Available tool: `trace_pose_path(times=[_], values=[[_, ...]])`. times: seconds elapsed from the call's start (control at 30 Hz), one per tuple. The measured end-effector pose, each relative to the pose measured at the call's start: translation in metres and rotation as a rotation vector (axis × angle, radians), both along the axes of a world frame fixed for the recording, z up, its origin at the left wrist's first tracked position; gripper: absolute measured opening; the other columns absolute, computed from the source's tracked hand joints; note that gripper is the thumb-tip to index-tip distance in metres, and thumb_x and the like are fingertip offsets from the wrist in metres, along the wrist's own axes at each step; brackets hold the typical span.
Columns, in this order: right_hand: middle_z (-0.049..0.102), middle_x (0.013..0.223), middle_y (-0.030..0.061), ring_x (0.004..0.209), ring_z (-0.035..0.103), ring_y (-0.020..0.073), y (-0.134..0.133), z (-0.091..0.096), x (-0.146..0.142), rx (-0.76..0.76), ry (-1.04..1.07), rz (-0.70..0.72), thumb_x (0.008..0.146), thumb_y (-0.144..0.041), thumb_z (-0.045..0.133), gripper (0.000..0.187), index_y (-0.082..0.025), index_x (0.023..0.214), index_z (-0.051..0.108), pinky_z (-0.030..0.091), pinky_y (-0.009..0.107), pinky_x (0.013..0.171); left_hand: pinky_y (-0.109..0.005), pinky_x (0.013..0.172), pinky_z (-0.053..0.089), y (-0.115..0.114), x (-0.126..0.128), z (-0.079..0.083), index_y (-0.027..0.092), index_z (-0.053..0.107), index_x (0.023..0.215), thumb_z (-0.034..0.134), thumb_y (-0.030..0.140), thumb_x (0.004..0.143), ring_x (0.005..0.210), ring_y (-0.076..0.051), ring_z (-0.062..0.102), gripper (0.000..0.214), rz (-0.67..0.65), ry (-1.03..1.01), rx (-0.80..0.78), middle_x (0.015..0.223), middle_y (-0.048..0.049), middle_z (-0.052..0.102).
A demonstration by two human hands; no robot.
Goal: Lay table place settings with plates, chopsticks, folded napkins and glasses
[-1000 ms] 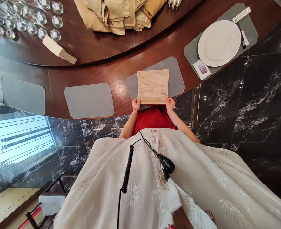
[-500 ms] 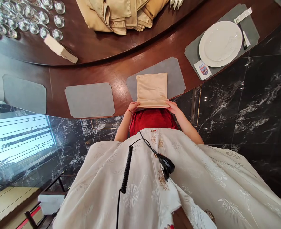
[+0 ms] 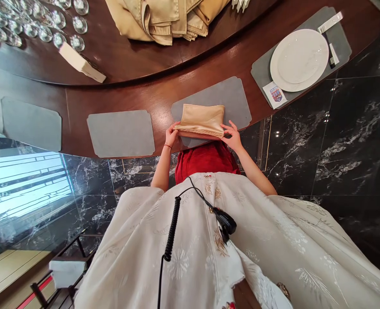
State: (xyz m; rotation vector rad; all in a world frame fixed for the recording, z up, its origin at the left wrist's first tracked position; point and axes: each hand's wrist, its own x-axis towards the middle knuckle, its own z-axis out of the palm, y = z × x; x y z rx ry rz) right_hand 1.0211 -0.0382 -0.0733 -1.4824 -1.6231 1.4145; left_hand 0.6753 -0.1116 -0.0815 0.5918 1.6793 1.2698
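Head view: my left hand (image 3: 172, 137) clamps the tan napkin (image 3: 202, 120), its end hidden; my right hand (image 3: 232, 137) spreads fingers apart beside it

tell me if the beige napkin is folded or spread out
Folded: the beige napkin lies in a doubled, layered stack on the grey place mat, its edge pinched by the left hand.
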Motion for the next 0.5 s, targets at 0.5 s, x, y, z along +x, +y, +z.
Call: trace_pose_path(times=[0.5], values=[[0.063,0.082,0.0,0.084,0.061,0.0187,-0.03,-0.063,-0.031,-0.249,-0.093,-0.274,0.088,-0.046,0.068,0.026,-0.023,0.101,0.064,0.053,0.03,0.085,-0.026,0.077,0.056,-0.032,0.049,-0.039,0.021,0.062,0.085,0.082,0.041,0.081,0.083,-0.015,0.063,0.029,0.14,0.009,-0.355,0.08,0.0009,0.061]])
